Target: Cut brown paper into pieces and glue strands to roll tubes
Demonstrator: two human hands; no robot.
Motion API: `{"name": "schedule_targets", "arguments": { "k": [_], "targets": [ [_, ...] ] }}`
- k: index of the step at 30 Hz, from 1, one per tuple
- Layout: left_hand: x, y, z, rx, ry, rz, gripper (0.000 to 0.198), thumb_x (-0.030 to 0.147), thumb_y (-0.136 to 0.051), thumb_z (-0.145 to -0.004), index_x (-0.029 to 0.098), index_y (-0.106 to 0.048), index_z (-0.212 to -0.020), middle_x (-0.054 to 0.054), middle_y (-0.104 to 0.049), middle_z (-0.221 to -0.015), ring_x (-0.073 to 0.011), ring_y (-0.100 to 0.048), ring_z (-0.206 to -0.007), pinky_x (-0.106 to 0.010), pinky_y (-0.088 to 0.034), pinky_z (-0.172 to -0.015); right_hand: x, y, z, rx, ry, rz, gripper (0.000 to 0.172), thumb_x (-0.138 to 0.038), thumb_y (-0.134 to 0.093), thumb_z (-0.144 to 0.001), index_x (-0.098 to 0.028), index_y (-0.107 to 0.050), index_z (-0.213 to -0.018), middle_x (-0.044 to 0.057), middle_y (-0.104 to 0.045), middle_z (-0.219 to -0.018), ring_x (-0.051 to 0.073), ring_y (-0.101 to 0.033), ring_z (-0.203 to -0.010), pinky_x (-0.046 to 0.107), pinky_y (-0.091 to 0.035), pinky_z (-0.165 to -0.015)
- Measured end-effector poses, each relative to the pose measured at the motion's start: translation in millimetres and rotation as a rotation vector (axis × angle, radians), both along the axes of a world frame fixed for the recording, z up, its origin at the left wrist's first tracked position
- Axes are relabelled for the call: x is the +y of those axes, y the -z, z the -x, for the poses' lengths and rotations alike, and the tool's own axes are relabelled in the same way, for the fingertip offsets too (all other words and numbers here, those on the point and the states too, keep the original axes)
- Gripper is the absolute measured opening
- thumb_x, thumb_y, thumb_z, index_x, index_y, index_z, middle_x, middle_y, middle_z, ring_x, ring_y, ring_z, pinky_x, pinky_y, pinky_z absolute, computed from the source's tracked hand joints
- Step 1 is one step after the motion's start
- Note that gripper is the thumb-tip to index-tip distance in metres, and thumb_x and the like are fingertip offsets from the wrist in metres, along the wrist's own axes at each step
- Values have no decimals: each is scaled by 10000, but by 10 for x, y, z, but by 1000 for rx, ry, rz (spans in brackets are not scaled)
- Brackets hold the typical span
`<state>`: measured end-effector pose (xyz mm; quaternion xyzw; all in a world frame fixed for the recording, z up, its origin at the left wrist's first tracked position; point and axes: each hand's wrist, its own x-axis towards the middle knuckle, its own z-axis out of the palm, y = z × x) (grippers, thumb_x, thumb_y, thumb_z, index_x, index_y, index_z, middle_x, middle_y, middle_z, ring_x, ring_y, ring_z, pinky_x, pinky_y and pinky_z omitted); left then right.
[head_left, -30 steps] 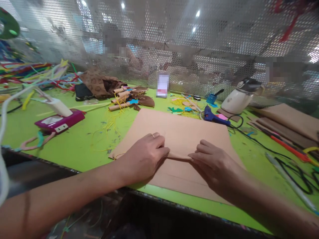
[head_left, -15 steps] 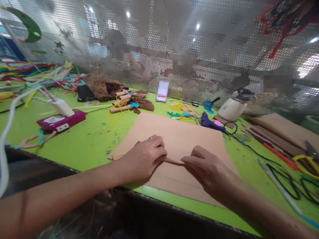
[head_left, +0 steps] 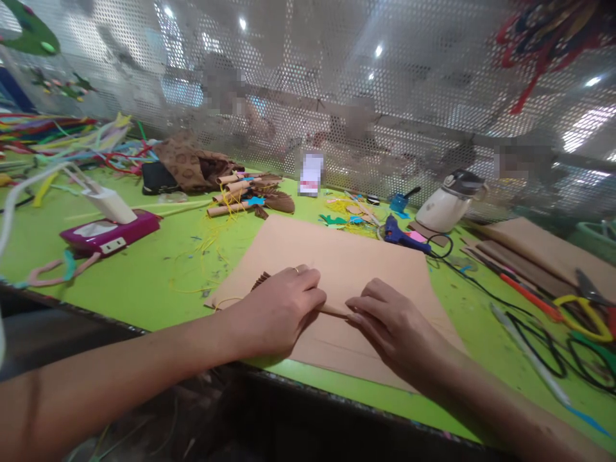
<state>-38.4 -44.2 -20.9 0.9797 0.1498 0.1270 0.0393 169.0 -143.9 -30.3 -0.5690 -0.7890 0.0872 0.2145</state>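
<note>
A large sheet of brown kraft paper [head_left: 332, 247] lies in front of me. Over its near part, my left hand [head_left: 289, 308] is closed around a thin roll of kraft paper [head_left: 333, 312], whose middle it covers. My right hand [head_left: 389, 321] pinches the roll's right end between thumb and fingertips. Dark brown pleated paper [head_left: 261, 280] sticks out behind my left hand; whether it joins the roll is hidden. A loop of yellow string [head_left: 225, 300] shows by my left wrist.
Left stands a purple power strip [head_left: 110, 234] with a white plug. Behind the sheet lie finished-looking paper rolls [head_left: 231, 199], a phone [head_left: 311, 173] and paper scraps. To the right are a blue glue gun [head_left: 402, 234], a white kettle [head_left: 445, 202], scissors [head_left: 584, 314] and a cord.
My right fingers have shifted slightly at the roll's end, now pinching its tip. More of the pleated paper shows behind my left hand. The view has turned a little to the right.
</note>
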Motion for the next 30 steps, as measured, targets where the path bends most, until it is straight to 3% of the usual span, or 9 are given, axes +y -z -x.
{"name": "schedule_targets", "arguments": {
  "k": [15,23,30],
  "targets": [
    [-14,35,-7,-65,26,-70,252,218,-399,-944,141,-598,-810,-85,-516,-868,-204,-457,-824,-339,-391,-735,-7,82,45,152,-17,-58,210,-187,-437,-951,-167,-622,-855,60,-510,-822,180,-471,-799,329,-397,-682],
    [49,74,-9,-105,13,15,277,242,-394,-957,154,-618,-819,-64,-524,-827,-183,-474,-791,-304,-378,-695,-4,96,19,161,-2,-86,177,-204,-471,-938,-175,-639,-889,52,-521,-808,179,-489,-804,317,-395,-668],
    [89,18,-14,-69,19,45,254,231,-436,-937,162,-636,-796,-54,-546,-806,-175,-503,-800,-289,-405,-703,26,104,-2,193,-15,-116,180,-218,-489,-928,-171,-645,-852,53,-537,-775,162,-508,-734,294,-401,-623]
  ]
}}
